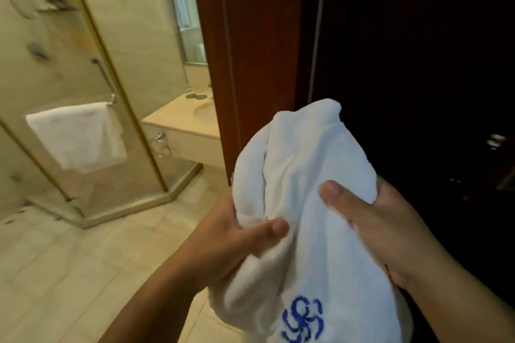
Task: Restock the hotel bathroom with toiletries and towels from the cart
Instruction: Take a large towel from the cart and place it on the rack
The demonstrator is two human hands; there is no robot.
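A white towel [315, 170] with a blue embroidered logo hangs bunched in front of me, at the lower right of the head view. My left hand [239, 242] grips its left fold, thumb pressed across the cloth. My right hand [373, 220] holds its right side, thumb on the front and fingers hidden behind. A second white towel [78, 136] hangs on the rail of the glass shower door at left. The cart is out of view.
A dark red wooden door frame [250, 50] stands just left of the towel, with a dark door [418, 64] to the right. Beyond it are the beige vanity counter [178, 122] with a sink, the glass shower enclosure [92, 92] and a tiled floor [69, 273].
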